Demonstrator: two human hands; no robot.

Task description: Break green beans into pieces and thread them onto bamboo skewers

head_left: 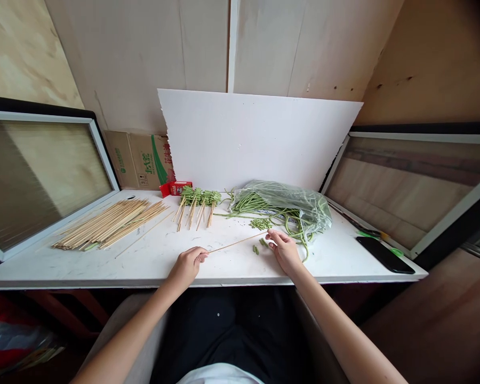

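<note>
A thin bamboo skewer (237,244) stretches between my two hands above the white tabletop. Its near end is pinched in the closed fingers of my left hand (187,265). The thumb and fingertips of my right hand (283,249) close at its other end; whether a bean piece is also between them I cannot tell. Just left of the right hand lie a few cut green bean pieces (256,249). Behind them is a small heap of cut pieces (261,223). Long green beans (252,203) spill out of a clear plastic bag (304,198) farther back.
Loose bamboo skewers (112,221) form a big pile at left, with a single skewer (142,236) beside it. Bean-loaded skewers (200,197) lie in bunches near a red box (180,188). At right is a black phone (384,255). A white board (256,141) stands behind.
</note>
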